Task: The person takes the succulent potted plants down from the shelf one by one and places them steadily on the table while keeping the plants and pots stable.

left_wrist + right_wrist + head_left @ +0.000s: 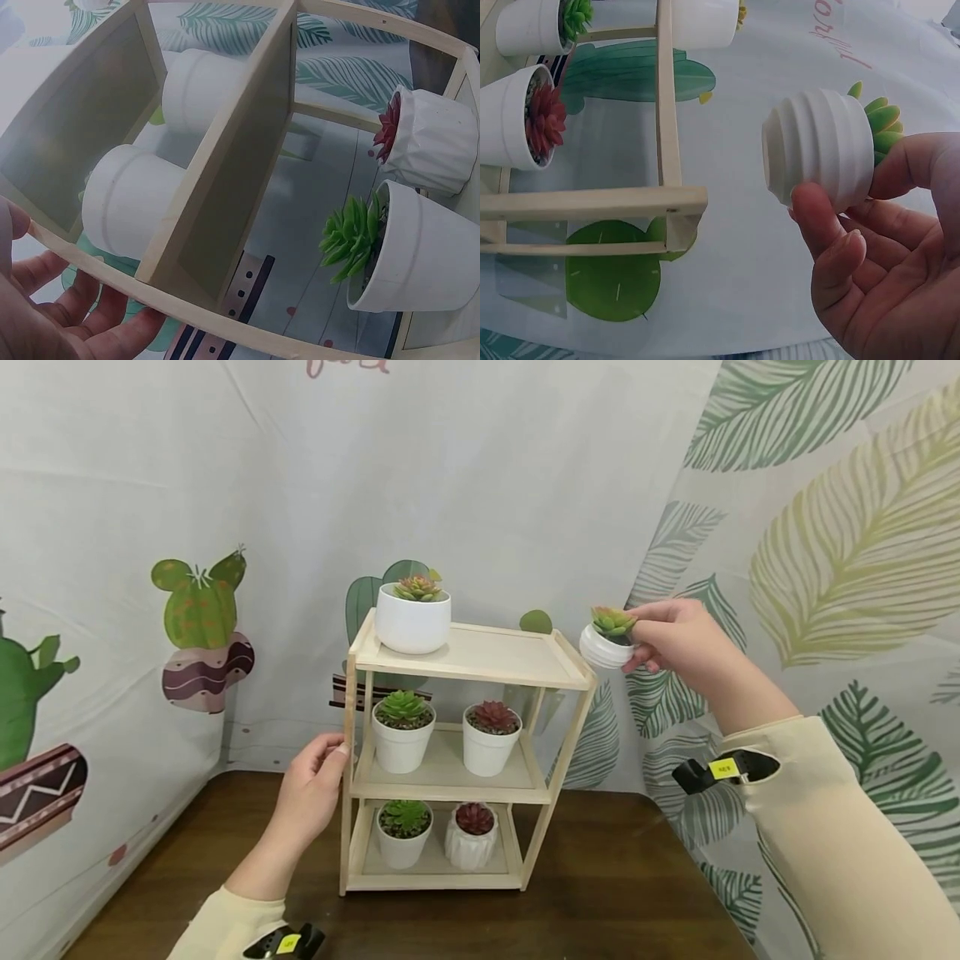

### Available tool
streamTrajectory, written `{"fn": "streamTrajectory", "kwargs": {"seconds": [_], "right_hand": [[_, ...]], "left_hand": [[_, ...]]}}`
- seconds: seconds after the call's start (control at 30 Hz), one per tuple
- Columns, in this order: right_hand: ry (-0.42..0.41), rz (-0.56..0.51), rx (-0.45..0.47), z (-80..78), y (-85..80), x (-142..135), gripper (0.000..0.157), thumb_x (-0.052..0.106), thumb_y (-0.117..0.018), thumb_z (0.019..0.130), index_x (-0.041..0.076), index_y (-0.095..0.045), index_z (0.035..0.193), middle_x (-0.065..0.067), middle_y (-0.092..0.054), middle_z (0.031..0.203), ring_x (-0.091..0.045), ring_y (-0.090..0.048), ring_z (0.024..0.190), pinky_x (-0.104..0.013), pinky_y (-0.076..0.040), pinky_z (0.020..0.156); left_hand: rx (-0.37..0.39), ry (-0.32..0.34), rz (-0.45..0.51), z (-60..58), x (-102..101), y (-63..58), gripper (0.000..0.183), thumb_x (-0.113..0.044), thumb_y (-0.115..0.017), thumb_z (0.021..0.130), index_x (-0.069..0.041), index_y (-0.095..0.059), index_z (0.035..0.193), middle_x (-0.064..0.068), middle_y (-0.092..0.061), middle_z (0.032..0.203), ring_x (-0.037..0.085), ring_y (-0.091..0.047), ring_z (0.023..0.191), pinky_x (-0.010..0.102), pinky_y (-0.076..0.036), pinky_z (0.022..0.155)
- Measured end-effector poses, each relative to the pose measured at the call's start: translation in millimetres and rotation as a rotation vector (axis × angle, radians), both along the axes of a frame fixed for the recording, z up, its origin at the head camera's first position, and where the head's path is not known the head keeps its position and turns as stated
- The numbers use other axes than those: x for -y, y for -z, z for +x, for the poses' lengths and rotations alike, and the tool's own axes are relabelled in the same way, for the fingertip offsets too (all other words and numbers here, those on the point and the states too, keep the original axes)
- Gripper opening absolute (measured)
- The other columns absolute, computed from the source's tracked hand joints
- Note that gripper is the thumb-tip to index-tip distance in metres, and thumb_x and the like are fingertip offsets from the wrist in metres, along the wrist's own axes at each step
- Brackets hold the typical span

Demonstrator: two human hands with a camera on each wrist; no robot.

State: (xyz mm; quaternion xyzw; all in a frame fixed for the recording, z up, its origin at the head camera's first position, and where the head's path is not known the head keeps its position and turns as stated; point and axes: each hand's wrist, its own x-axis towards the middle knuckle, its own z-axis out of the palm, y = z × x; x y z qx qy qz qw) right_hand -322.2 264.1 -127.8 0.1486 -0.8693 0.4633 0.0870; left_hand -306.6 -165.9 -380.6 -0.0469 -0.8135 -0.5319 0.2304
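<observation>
My right hand (678, 635) pinches a small potted succulent (606, 647) by its rim, off the right end of the wooden shelf's top tier. Ridges run round its white pot (821, 150), and the plant's green leaves have reddish tips. With thumb and fingers, my left hand (315, 777) grips the left post of the three-tier wooden shelf (517, 652); its fingers (97, 307) curl at that post. A wide white pot (412, 622) with a succulent stands at the left of the top tier.
On the middle tier stand a green succulent (403, 735) and a dark red one (492, 739) in white pots. Below them are another green succulent (405, 835) and a red one in a faceted pot (472, 839). The shelf rests on a dark wooden table (615, 877) before a printed cloth (525, 485).
</observation>
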Motion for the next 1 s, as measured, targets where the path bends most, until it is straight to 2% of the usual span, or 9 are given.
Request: {"fn": "streamTrajectory", "kwargs": {"seconds": [0.23, 0.67, 1.0], "right_hand": [[-0.038, -0.009, 0.025, 4.6, 7.8, -14, 0.051, 0.003, -0.046, 0.095, -0.012, -0.051, 0.143, 0.01, -0.073, 0.086, -0.01, -0.071, 0.066, -0.021, -0.051, 0.056], [-0.001, 0.014, 0.019, 15.6, 26.9, -43, 0.044, 0.004, -0.044, 0.096, -0.011, -0.053, 0.137, 0.009, -0.07, 0.081, -0.01, -0.072, 0.069, -0.02, -0.052, 0.057], [-0.002, 0.0, 0.064, 14.7, 50.9, -59, 0.041, 0.004, -0.046, 0.097, -0.009, -0.054, 0.136, 0.008, -0.067, 0.072, -0.01, -0.072, 0.069, -0.021, -0.051, 0.055]], "left_hand": [[0.0, 0.007, 0.007, -0.1, 0, 1.1, 0.041, -0.036, -0.041, 0.11, -0.009, -0.064, 0.131, 0.019, -0.068, 0.121, 0.021, -0.06, 0.094, 0.028, -0.052, 0.075], [-0.005, 0.006, -0.007, -0.5, 0, -0.1, 0.042, -0.037, -0.041, 0.11, -0.009, -0.062, 0.133, 0.019, -0.067, 0.121, 0.022, -0.06, 0.094, 0.03, -0.052, 0.076], [0.017, 0.008, 0.007, 0.3, 0, -0.7, 0.043, -0.039, -0.04, 0.11, -0.011, -0.062, 0.133, 0.016, -0.068, 0.123, 0.021, -0.06, 0.097, 0.029, -0.052, 0.077]]}}
